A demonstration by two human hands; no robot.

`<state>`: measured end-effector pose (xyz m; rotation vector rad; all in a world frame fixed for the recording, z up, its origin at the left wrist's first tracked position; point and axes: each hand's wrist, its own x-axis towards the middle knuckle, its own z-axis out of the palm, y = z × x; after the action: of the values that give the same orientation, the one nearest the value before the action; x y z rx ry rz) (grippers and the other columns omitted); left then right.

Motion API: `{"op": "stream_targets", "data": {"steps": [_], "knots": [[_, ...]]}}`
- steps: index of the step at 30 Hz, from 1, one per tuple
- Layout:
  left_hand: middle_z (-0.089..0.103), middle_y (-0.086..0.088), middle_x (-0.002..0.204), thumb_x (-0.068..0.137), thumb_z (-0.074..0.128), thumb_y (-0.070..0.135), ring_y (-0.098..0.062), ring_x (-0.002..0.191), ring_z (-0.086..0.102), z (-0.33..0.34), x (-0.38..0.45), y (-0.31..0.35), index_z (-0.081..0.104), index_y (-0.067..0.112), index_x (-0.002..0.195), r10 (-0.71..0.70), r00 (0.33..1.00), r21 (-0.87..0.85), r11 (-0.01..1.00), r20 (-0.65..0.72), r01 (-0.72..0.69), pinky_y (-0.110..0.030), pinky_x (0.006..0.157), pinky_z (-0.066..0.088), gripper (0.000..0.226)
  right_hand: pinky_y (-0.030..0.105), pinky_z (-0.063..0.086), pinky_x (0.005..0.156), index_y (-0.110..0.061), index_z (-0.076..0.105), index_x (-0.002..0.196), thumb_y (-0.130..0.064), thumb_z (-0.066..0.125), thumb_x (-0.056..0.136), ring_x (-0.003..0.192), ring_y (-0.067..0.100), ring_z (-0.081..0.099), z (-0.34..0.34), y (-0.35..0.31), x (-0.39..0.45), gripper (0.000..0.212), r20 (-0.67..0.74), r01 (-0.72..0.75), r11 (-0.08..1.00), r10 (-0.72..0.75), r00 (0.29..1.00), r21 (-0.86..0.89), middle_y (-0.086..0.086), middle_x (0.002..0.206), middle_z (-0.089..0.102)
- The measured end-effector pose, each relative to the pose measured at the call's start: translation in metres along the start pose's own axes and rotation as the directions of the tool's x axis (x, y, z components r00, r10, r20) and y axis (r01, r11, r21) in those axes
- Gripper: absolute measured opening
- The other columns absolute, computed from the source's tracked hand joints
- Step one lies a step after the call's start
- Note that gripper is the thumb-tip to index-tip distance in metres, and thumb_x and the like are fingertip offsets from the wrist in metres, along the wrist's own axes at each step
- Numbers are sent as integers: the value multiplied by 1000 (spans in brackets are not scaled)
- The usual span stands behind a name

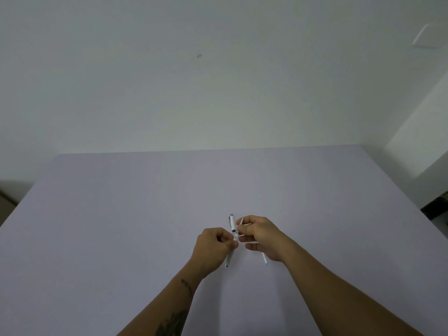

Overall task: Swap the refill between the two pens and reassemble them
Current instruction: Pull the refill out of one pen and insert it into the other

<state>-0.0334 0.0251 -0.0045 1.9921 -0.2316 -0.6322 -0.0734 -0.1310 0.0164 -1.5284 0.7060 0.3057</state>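
My left hand (213, 246) grips a white pen barrel (229, 259) whose dark tip points down toward me below the hand. My right hand (260, 235) pinches a thin refill (241, 223) at the barrel's upper opening, between both hands. A white upper pen part with a clip (232, 223) lies on the table just beyond my fingers. Another thin white piece (264, 259) sticks out from under my right palm; I cannot tell whether it rests on the table or is held.
The work surface is a pale lilac table (121, 226) against a white wall. Its far edge runs across the middle of the view, and its right edge drops off beside a dark object (436, 209).
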Motion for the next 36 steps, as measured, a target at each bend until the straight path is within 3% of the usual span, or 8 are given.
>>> {"op": "stream_targets", "data": {"steps": [7,12,18,23,29,33,36], "knots": [[63,1,65,81,74,17,-15,64,56,-1,0,-2,74,12,78,-3,1000,10,1000,-5,3,-31,68,50,5,29,53,70,-14,70,92,-20,63,94,83,16,67,2,3,2,10,-7,3,1000,-3,1000,-13,3,92,73],[63,2,66,84,73,15,-17,69,58,-1,-1,-4,73,15,77,-14,1000,27,1000,4,14,-31,71,52,6,29,54,70,-16,74,98,-11,60,93,83,16,67,3,2,2,15,2,-9,999,9,1000,-36,4,93,73],[65,0,69,83,73,16,-17,68,57,-3,-1,-7,74,13,79,-24,1000,19,1000,16,24,-31,70,51,5,31,53,73,-13,71,98,-19,64,93,84,17,66,5,6,4,11,6,-17,999,17,1000,-34,3,95,73],[69,-3,75,84,73,17,-17,71,61,-1,0,-10,75,14,81,-34,999,34,999,38,32,-36,78,56,5,30,54,73,-14,73,103,-12,60,94,85,17,67,4,6,5,16,6,-19,998,19,1000,-54,3,93,72],[73,-7,80,84,72,18,-17,72,62,-1,1,-12,75,17,80,-33,998,45,998,50,31,-37,79,57,5,31,54,73,-7,71,106,-18,62,95,86,18,66,4,7,4,18,15,-38,998,39,999,-55,6,96,72],[70,-4,78,85,71,18,-18,73,61,-1,0,-10,75,16,82,-32,998,50,998,48,29,-32,76,56,6,31,54,74,-14,72,106,-12,61,94,88,19,67,2,5,5,16,19,-37,998,38,999,-50,7,98,72],[68,-1,75,86,71,18,-17,71,60,-1,0,-8,74,16,80,-26,999,39,999,47,24,-28,71,53,6,32,53,74,-14,68,106,-18,66,92,87,19,67,1,6,5,15,22,-47,998,48,999,-33,6,97,73]]}}
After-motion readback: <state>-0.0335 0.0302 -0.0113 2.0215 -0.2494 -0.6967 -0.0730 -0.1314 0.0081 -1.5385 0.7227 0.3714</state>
